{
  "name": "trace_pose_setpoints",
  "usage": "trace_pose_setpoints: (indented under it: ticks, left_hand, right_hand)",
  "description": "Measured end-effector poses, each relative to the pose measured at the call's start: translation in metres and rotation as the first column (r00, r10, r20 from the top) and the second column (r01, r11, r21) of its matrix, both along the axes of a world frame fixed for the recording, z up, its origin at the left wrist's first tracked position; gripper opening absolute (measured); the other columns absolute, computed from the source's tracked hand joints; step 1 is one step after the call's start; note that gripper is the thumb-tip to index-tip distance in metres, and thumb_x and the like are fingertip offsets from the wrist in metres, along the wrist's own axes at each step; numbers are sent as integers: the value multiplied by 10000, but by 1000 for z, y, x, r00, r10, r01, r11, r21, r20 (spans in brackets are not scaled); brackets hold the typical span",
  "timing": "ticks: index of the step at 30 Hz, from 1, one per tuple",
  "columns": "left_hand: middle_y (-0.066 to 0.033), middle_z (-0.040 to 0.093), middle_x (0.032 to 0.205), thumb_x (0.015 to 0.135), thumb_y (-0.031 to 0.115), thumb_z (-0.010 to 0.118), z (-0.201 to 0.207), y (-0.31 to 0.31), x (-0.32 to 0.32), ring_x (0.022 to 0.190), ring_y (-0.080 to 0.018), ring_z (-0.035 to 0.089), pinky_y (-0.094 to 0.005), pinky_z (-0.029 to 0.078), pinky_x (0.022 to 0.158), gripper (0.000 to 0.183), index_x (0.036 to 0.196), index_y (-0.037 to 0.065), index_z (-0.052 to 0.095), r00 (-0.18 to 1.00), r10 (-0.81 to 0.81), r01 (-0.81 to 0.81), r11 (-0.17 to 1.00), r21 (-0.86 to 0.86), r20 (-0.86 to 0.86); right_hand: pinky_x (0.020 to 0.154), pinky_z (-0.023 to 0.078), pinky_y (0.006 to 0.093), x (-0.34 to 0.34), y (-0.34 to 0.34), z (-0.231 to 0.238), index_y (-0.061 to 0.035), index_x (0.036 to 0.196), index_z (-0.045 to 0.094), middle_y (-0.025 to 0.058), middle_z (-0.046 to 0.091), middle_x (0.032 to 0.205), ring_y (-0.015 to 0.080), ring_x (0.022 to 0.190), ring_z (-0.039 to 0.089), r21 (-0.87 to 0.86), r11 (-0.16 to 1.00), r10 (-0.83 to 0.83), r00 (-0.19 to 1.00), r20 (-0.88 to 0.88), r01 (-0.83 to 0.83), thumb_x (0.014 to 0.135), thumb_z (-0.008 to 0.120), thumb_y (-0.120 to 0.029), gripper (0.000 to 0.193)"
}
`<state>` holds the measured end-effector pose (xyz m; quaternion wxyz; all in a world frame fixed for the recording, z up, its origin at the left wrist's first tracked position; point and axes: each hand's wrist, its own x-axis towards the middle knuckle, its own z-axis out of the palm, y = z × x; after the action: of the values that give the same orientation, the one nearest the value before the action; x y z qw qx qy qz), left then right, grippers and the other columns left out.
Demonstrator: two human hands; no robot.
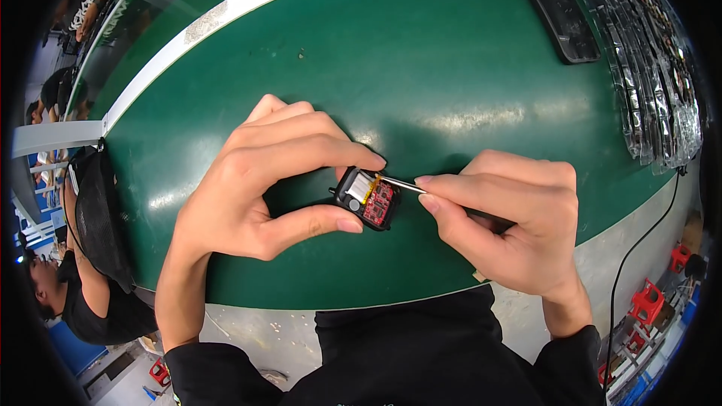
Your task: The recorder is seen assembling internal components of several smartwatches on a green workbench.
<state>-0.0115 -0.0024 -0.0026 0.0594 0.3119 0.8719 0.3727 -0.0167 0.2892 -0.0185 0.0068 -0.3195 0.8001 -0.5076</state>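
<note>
A small black electronic device case (349, 202), its inside showing, is gripped by its edges between the thumb and fingers of my left hand (263, 173). Inside it lie a silver battery cell (361, 186) with yellow tape along one side and a red circuit board (377, 204). My right hand (511, 214) pinches slim metal tweezers (406, 185). Their tips reach the upper edge of the case, by the yellow tape; whether they grip anything there is too small to tell.
A green work table (451, 98) lies under my hands. Stacked clear plastic trays (647, 68) stand at the right, beside a long black tray (556, 15). A black mesh bag (103, 218) is at the left edge, near another person (98, 297). Red stools (647, 302) stand lower right.
</note>
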Motion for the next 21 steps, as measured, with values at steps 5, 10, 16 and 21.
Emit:
trace_pose_setpoints:
  ticks: [5, 10, 16, 21]
  left_hand:
    - [-70, 794, 959, 774, 495, 936, 0, 3, 0, 838, -228, 671, -389, 352, 791, 576, 1121, 42, 854, 1000, -2, 2, 1000, -4, -19]
    - [-55, 767, 919, 787, 490, 928, 5, 4, 1, 807, -231, 643, -390, 353, 776, 537, 1099, 59, 857, 999, -15, 13, 999, -49, -50]
    - [-54, 766, 916, 785, 457, 935, 3, 6, 2, 804, -233, 639, -393, 362, 786, 515, 1100, 57, 857, 999, -8, 7, 1000, -27, -52]
    - [-60, 770, 925, 783, 434, 942, 3, 4, 2, 811, -237, 644, -396, 370, 804, 505, 1105, 55, 855, 999, -6, 5, 1000, -18, -37]
  right_hand:
    - [455, 373, 319, 0, 0, -2, 30, 978, 823, 55, 620, 684, 150, 497, 526, -34, 999, 15, 1000, -20, -15, 822, 838, 86, 167]
    - [454, 381, 323, 1, -1, -1, 28, 977, 822, 56, 631, 692, 161, 502, 534, -34, 999, 10, 1000, -15, -11, 812, 841, 84, 175]
    - [451, 388, 320, 2, 1, -3, 23, 969, 823, 57, 648, 700, 162, 499, 552, -38, 999, -2, 1000, -26, 1, 803, 843, 80, 176]
    - [453, 335, 265, 1, 0, -1, -19, 1021, 875, 24, 674, 655, 68, 481, 503, -29, 1000, -8, 1000, -22, 7, 816, 860, 75, 226]
